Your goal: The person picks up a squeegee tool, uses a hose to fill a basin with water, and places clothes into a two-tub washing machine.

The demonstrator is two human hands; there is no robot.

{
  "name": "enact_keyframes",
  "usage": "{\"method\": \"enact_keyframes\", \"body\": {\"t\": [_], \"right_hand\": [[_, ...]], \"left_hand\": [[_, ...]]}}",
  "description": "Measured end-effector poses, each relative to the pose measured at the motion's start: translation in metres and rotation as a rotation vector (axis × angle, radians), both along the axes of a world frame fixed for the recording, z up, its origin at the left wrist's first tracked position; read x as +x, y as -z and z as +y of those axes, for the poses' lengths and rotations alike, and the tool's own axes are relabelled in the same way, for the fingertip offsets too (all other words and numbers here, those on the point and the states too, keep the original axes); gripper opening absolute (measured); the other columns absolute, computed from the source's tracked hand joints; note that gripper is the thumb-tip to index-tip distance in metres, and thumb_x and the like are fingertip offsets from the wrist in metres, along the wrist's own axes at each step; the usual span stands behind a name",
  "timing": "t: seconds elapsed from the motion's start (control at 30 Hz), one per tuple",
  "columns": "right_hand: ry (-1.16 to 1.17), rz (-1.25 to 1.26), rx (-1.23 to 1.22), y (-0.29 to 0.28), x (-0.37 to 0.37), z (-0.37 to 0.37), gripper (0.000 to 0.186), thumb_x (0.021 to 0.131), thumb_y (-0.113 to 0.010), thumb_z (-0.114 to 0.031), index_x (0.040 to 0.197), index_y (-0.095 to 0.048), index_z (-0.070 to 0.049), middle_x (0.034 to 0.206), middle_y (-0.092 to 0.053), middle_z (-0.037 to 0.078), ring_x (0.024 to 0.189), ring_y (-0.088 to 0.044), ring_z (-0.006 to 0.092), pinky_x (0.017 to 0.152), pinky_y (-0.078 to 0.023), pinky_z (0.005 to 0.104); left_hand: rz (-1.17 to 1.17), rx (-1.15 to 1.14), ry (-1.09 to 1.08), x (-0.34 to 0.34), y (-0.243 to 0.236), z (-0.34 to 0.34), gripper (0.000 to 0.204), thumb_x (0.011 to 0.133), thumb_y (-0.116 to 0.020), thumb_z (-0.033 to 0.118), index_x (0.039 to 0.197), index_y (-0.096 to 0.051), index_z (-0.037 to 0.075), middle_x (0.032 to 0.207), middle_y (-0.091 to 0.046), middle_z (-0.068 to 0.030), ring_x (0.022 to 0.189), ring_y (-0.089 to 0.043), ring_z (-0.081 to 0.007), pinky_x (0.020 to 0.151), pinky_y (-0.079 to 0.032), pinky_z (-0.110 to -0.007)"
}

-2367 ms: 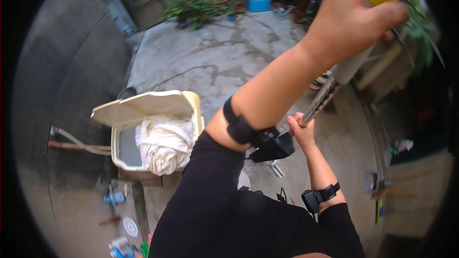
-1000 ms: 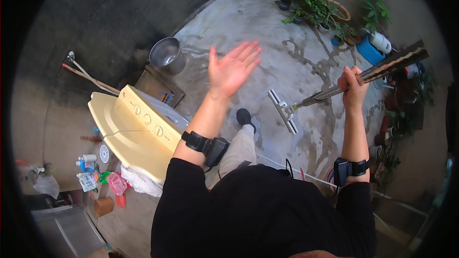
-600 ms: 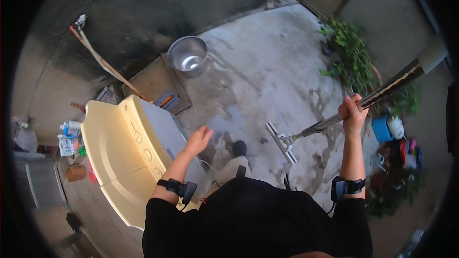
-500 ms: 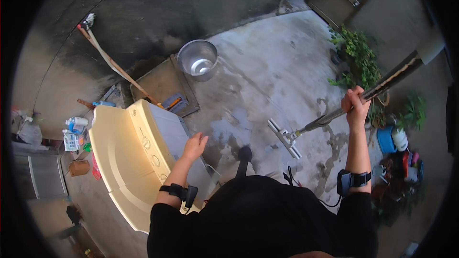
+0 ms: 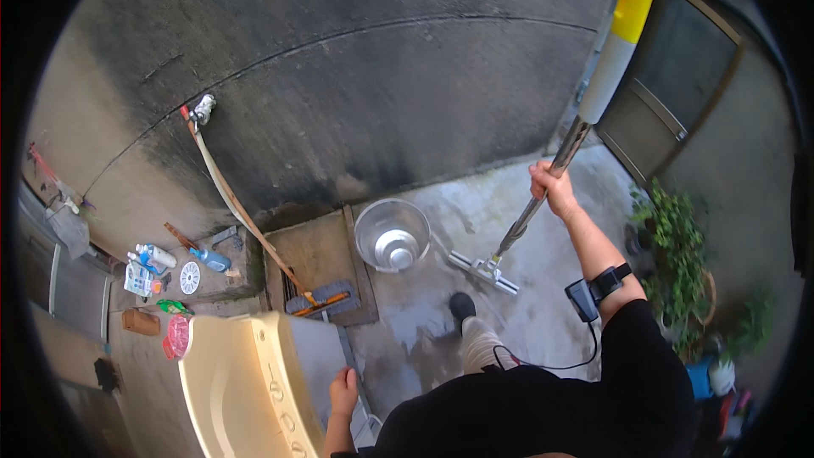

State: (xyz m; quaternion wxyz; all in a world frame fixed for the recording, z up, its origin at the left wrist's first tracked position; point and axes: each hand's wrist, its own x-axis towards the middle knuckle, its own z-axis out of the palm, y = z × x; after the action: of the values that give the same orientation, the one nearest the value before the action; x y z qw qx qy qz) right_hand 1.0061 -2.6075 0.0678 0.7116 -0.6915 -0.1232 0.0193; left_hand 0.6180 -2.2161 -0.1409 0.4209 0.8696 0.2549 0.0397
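Note:
My right hand [image 5: 553, 188] grips the metal pole of a mop [image 5: 526, 225], which leans up to the right. A yellow and grey handle tops the pole, and the narrow, pale bar-shaped head rests on the wet concrete floor. My left hand [image 5: 343, 392] hangs beside a cream washing machine [image 5: 280, 348], fingers curled in, with nothing seen in it. A metal bucket [image 5: 392, 235] stands on the floor ahead of me, left of the mop head.
A second mop [image 5: 324, 297] with a grey head lies by a sunken drain area [image 5: 309, 253]. Hoses hang from a wall tap [image 5: 203, 108]. Bottles [image 5: 157, 256] stand at the left. Potted plants [image 5: 674, 246] line the right side, near a door [image 5: 653, 110].
The view has swung up and left, showing more wall. The mop pole stands steeper, its head nearer the bucket. My left hand has dropped lower, and a foot has stepped forward.

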Motion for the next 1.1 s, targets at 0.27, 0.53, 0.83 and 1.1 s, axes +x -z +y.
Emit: {"method": "enact_keyframes", "body": {"t": [0.27, 0.53, 0.83, 1.1], "right_hand": [[-0.34, 0.105, -0.116, 0.014, 0.219, 0.067, 0.026, 0.071, -0.061, -0.015, 0.054, -0.043, -0.007, 0.047, -0.044, 0.002, 0.044, -0.042, 0.0107, 0.045, -0.032, 0.0242], [-0.013, -0.052, -0.093, -0.032, 0.354, 0.113, 0.026, 0.066, -0.068, -0.024, 0.07, -0.052, -0.004, 0.06, -0.051, 0.003, 0.056, -0.048, 0.0114, 0.053, -0.037, 0.0236], [0.079, -0.314, 0.079, -0.199, 0.424, 0.141, 0.024, 0.071, -0.064, -0.024, 0.072, -0.053, -0.003, 0.057, -0.053, 0.003, 0.049, -0.051, 0.0106, 0.045, -0.041, 0.0246], [0.085, -0.302, 0.021, -0.162, 0.429, 0.136, 0.023, 0.072, -0.063, -0.02, 0.065, -0.048, -0.005, 0.051, -0.048, 0.002, 0.043, -0.048, 0.0102, 0.041, -0.039, 0.0231]], "left_hand": [[0.139, -0.031, -0.161, 0.1, -0.043, -0.033, 0.037, 0.086, -0.043, 0.03, 0.095, -0.053, -0.004, 0.077, -0.062, -0.0125, 0.07, -0.061, -0.0191, 0.06, -0.047, -0.029], [0.058, -0.301, -0.414, 0.151, -0.036, -0.029, 0.035, 0.087, -0.041, 0.026, 0.091, -0.052, -0.007, 0.072, -0.061, -0.0115, 0.065, -0.06, -0.0177, 0.059, -0.047, -0.029], [-0.141, -0.057, -0.207, 0.282, -0.073, 0.013, 0.027, 0.085, -0.044, 0.023, 0.083, -0.055, -0.002, 0.067, -0.059, -0.0124, 0.061, -0.057, -0.0214, 0.057, -0.044, -0.031], [0.01, -0.334, -0.366, 0.264, -0.065, 0.016, 0.031, 0.087, -0.043, 0.027, 0.094, -0.053, -0.002, 0.077, -0.059, -0.0057, 0.068, -0.056, -0.0127, 0.064, -0.043, -0.025]]}}
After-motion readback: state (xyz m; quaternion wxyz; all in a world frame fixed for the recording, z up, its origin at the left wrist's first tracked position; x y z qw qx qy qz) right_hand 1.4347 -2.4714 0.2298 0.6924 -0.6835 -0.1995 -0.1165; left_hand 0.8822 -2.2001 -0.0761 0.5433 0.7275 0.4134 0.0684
